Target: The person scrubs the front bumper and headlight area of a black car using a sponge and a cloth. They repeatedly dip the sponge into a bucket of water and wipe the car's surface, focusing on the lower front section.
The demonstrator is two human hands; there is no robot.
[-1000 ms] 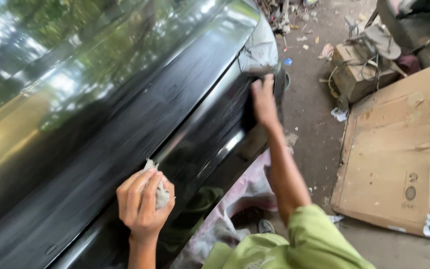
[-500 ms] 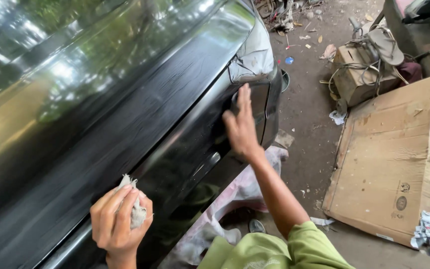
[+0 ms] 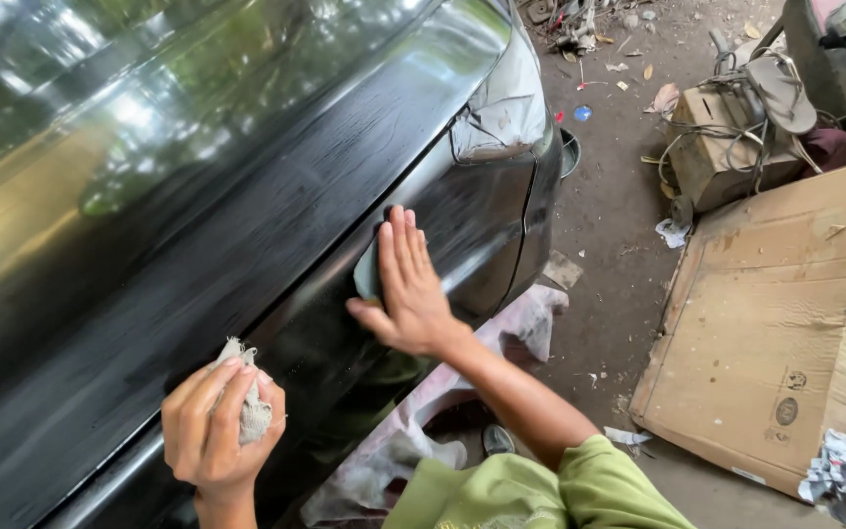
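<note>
Against the black car panel (image 3: pixel 247 245), right hand (image 3: pixel 408 284) is pressing flat, fingers spread, pinning a thin sanding sheet (image 3: pixel 367 272) to the paint, while left hand (image 3: pixel 217 426) is bunching a rag (image 3: pixel 252 411) in its closed fingers, kept close for wiping.

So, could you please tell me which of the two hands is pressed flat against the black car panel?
The right hand, its fingers spread flat over a small pad on the black car panel. The left hand is instead closed around a crumpled grey cloth.
</note>
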